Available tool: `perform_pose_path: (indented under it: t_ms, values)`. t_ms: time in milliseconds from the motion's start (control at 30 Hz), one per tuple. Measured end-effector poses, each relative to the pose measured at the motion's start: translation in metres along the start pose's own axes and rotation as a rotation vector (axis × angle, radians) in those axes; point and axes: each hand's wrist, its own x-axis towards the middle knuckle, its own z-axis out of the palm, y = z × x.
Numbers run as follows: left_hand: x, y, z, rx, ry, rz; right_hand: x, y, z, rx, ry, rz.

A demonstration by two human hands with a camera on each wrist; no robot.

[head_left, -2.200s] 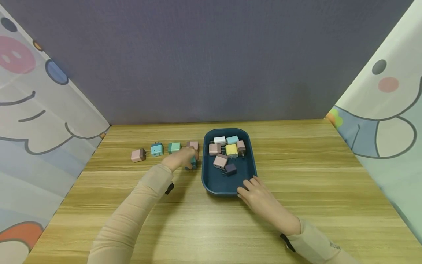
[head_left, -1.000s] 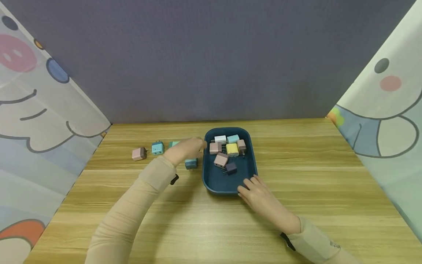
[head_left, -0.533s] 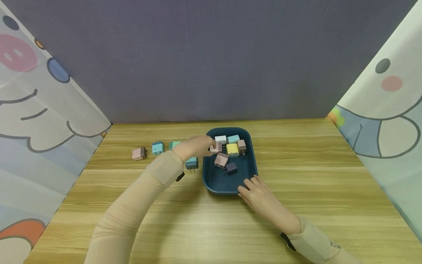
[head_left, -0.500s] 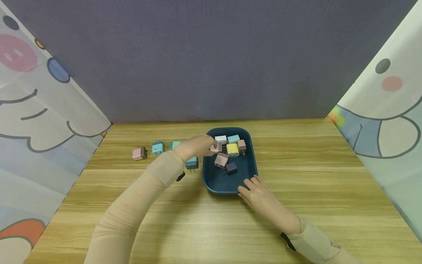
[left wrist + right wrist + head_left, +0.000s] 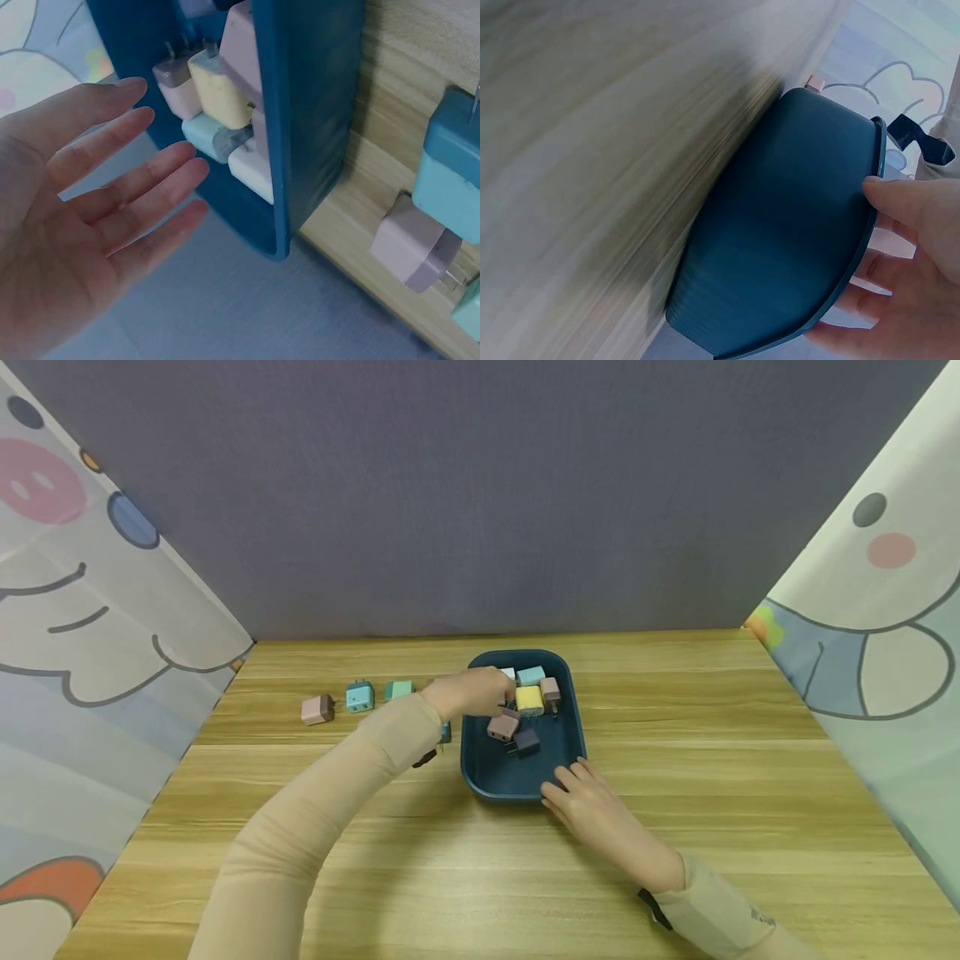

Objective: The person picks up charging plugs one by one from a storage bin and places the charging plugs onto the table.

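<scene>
My left hand point(image 5: 471, 692) hovers above the dark blue plastic bin point(image 5: 504, 795), fingers spread and loosely bent, holding nothing in the left wrist view. Below it lie a pink wall charger point(image 5: 503, 725) and, beside its fingertips, a yellow wall charger point(image 5: 529, 701). The bin also has a light blue charger point(image 5: 531, 676), another pink charger point(image 5: 550, 690), a dark purple charger point(image 5: 525, 742) and a white charger point(image 5: 508, 673), partly covered by the hand. My right hand point(image 5: 588, 810) holds the bin's near right rim, thumb against the edge in the right wrist view.
Left of the bin, a pink charger point(image 5: 317, 709), a blue charger point(image 5: 359, 696) and a green charger point(image 5: 398, 690) lie on the wooden table point(image 5: 675, 710). Another pink charger point(image 5: 416, 244) and a teal charger point(image 5: 454, 169) sit nearer the bin. A grey panel point(image 5: 480, 510) stands behind.
The left hand has left the teal charger on the table and moved right, over the bin's rim and above its chargers. The right hand stays on the rim.
</scene>
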Motion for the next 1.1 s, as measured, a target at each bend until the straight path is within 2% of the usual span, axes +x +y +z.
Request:
perform_pose_path:
  t_ms: [333,567,1100]
  values:
    - [0.009,0.007,0.011,0.030,-0.005,0.061,0.000,0.000,0.000,-0.005,0.003,-0.006]
    - [0.014,0.010,0.016,0.098,0.010,0.082,0.000,0.000,0.000,-0.011,0.001,-0.001]
    - [0.031,0.004,0.025,0.107,-0.007,0.138,0.001,0.000,-0.001,-0.016,0.005,-0.017]
